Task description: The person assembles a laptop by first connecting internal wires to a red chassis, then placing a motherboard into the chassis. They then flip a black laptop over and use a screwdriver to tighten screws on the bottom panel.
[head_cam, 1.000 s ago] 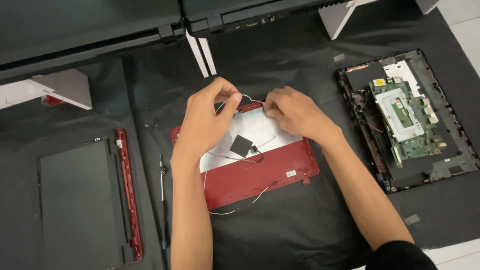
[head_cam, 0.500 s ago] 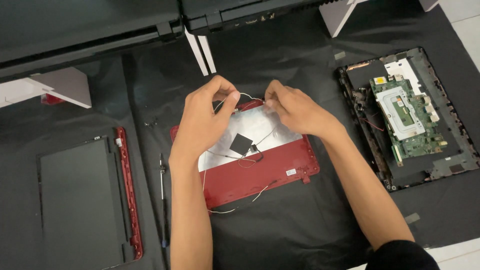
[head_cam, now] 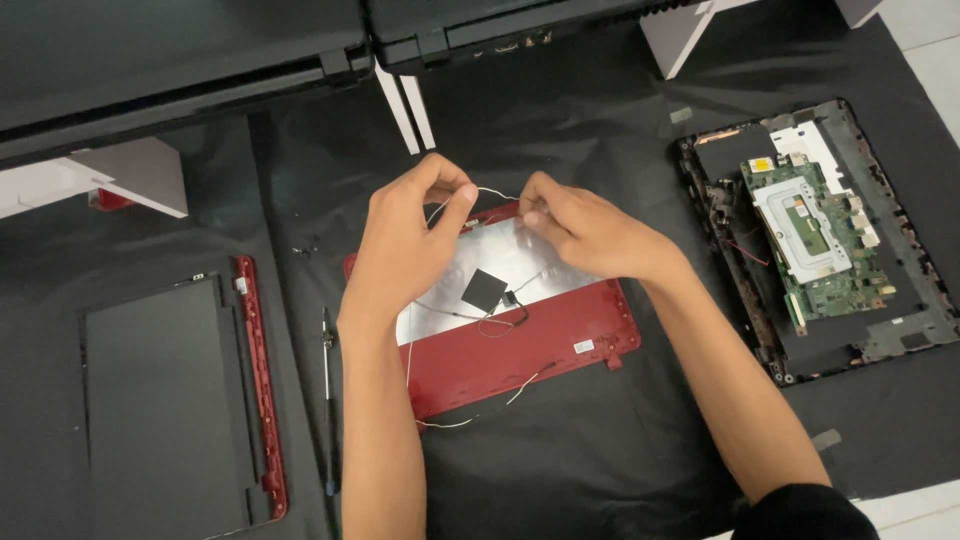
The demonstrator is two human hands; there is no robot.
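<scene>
Fingertips of left hand and right hand – each grip pinched on thin white wire – above red laptop lid.

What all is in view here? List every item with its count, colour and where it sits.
laptop lid cover: one, red with a silver foil inner lining, centre of the mat, under both hands
thin cable: one, white, pinched between the two hands above the cover's far edge
black square pad: one, on the foil lining
screen panel with red bezel: one, dark, left
screwdriver: one, slim and dark, between panel and cover
laptop base with green circuit board: one, opened, right
black mat: one, covers the table
dark devices on white stands: two, far edge
left hand: pinching the cable
right hand: pinching the cable
</scene>
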